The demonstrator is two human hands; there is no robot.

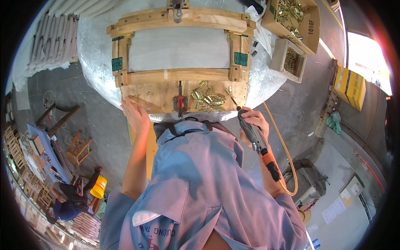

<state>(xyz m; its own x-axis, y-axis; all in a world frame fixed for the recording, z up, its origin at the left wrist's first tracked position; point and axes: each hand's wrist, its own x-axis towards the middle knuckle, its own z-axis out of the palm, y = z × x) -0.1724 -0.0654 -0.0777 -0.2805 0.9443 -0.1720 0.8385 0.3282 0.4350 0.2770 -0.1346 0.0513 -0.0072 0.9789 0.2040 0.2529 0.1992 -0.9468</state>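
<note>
My left hand [136, 116] lies with fingers stretched out at the near left edge of a wooden board [156, 93]. In my right hand [257, 119] is a black air screwdriver [251, 134], its bit pointing up and left toward the board's near right edge. A yellowish hose [285, 146] loops from its tail. Between my hands, a pile of brass-coloured metal fittings [208, 100] sits on the board, beside a red and black clamp [180, 102]. Beyond these is a wooden frame [179, 75] around a pale grey panel [179, 49], with green pieces on its sides.
At the far right stand a cardboard box [310, 31] of brass-coloured fittings and a tray [278, 54] of small screws. Another clamp [177, 12] is at the frame's far side. A yellow box [349, 88] lies farther right. A stool [78, 149] and a person [68, 206] are at left.
</note>
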